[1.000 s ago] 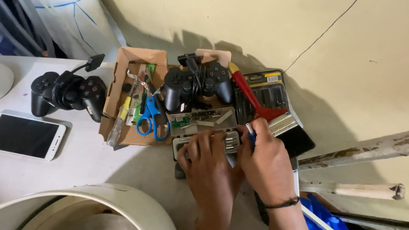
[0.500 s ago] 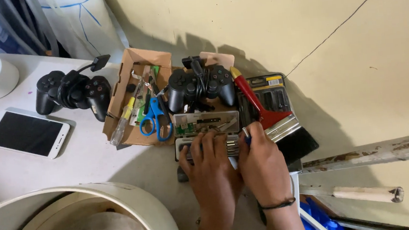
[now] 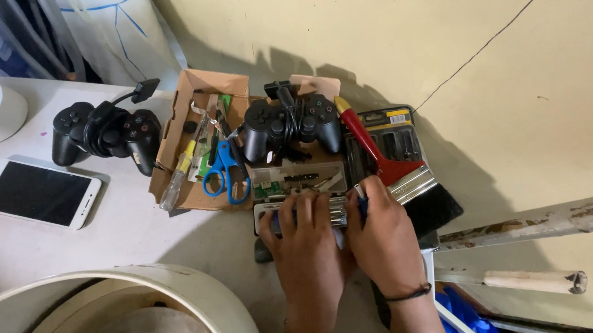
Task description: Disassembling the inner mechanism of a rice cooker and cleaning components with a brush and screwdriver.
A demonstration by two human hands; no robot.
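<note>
My left hand (image 3: 308,246) lies flat over a small grey case of metal bits (image 3: 265,212) at the table's right end, fingers spread across its top and holding it. Beside it my right hand (image 3: 385,240), a black band on its wrist, pinches a thin blue-handled tool (image 3: 360,201) at the case's right end. Just beyond the case lies a green circuit board (image 3: 270,187) in a clear tray. A black game controller (image 3: 291,121) with its cable wound round it sits behind that.
An open cardboard box (image 3: 167,138) holds blue scissors (image 3: 225,169) and screwdrivers. A red-handled paintbrush (image 3: 379,158) lies on a black bit set (image 3: 400,137) at right. A second black controller (image 3: 103,132), a white phone (image 3: 36,192) and a white bucket rim (image 3: 179,285) are at left.
Both hands stay on the bit case with only small finger movements. The view has shifted slightly.
</note>
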